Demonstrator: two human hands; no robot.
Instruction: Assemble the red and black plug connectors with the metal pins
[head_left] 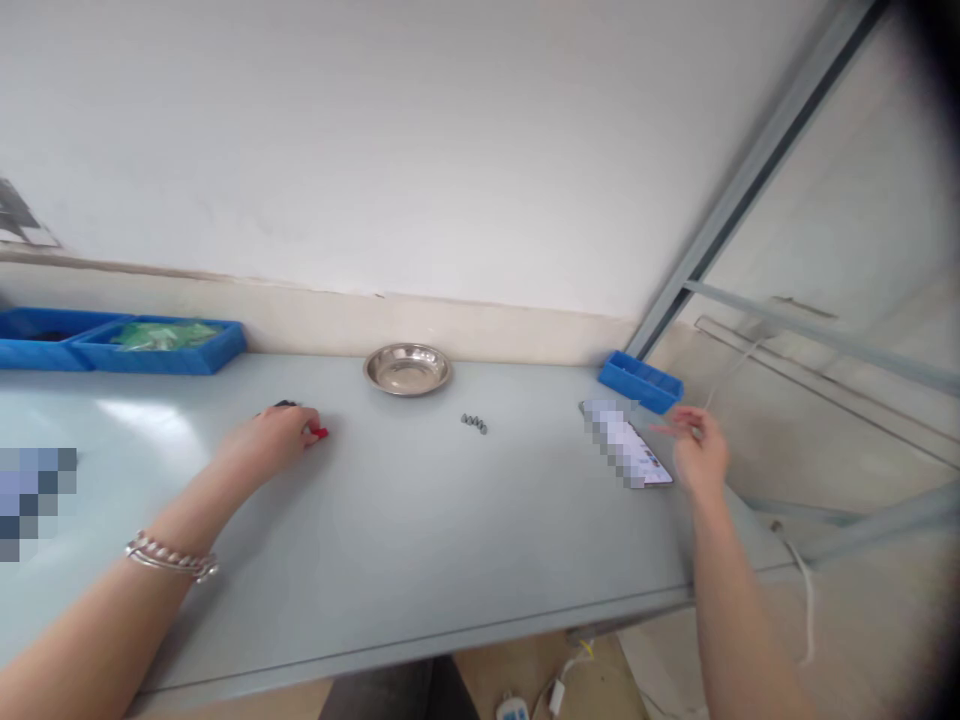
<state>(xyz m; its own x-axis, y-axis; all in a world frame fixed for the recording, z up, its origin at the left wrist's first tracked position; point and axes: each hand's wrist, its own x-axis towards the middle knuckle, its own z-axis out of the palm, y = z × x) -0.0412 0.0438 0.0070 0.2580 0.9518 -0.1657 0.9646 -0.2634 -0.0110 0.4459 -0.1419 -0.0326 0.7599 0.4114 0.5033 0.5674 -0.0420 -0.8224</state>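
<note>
My left hand is on the grey table, left of the metal dish. Its fingers are closed round a small red thing, mostly hidden by the hand. A dark piece shows just behind the knuckles; I cannot tell whether it belongs to the red thing. My right hand is raised at the table's right end, beside a phone and in front of a small blue tray. Its fingers are curled together and blurred, and what they pinch is unclear. Between the hands lies a short coiled spring-like piece.
A round metal dish stands against the wall. Blue bins at the back left hold green plastic packing and dark items. Metal frame bars rise on the right. The table's front edge runs above my legs.
</note>
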